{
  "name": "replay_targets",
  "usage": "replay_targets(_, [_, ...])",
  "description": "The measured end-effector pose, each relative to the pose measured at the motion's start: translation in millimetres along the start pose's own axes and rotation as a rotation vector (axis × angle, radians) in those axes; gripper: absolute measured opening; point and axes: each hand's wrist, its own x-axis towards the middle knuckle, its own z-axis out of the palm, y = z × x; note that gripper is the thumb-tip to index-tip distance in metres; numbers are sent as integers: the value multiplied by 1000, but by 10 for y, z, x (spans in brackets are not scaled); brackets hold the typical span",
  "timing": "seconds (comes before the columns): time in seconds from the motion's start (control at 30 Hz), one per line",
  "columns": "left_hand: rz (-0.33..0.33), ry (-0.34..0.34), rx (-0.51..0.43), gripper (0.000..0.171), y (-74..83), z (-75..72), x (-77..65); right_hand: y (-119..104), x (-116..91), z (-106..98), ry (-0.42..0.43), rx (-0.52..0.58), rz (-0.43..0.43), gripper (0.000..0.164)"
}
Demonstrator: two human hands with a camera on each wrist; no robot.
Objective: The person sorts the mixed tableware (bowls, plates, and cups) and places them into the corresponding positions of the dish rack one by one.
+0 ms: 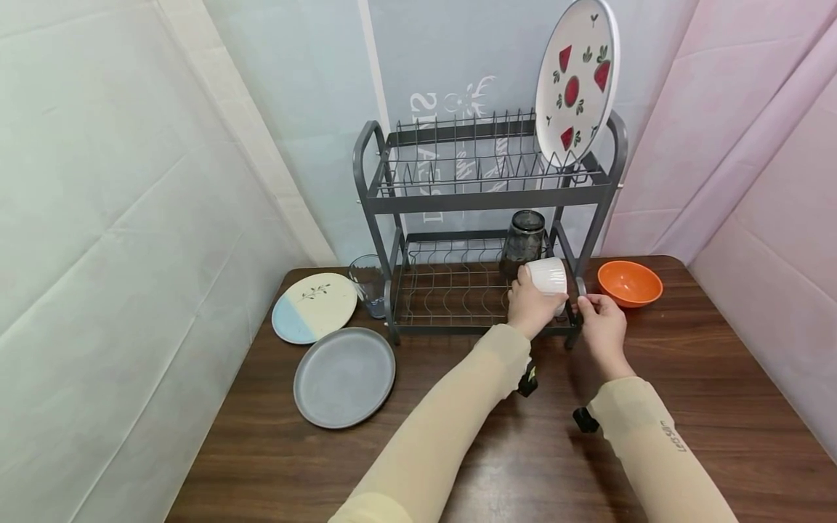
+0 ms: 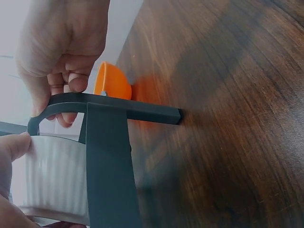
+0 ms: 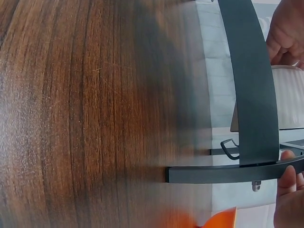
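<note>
My left hand (image 1: 532, 301) grips a white ribbed bowl (image 1: 548, 276), which is tilted at the front right of the dish rack's lower tier. In the left wrist view, the ribbed side of the bowl (image 2: 57, 175) shows behind the rack's dark front rail. My right hand (image 1: 603, 327) pinches the front right leg of the dark metal dish rack (image 1: 484, 201), thumb and fingers on either side of the bar (image 3: 228, 174). Behind the bowl, a dark glass (image 1: 525, 240) stands upside down on the lower tier.
A large fruit-patterned plate (image 1: 575, 87) stands on the upper tier at right. An orange bowl (image 1: 630, 283) sits right of the rack. To its left are a clear glass (image 1: 370, 285), a blue-and-cream plate (image 1: 317, 306) and a grey plate (image 1: 344, 378) on the wooden table (image 1: 261, 450).
</note>
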Motion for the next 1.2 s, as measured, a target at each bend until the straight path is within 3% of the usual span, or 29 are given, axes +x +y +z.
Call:
replay_targets(0.43, [68,4,6,74,-138,-41,-5,-1,3,31,-3,20,19,37])
replay_targets(0.87, [149,31,-278,46,-202,-203,-141,-1,30,8,9,35,13,38])
replay_targets(1.2, [185,-24,-410,40,-299,-388,-292,12,17,23,-1,18,30,38])
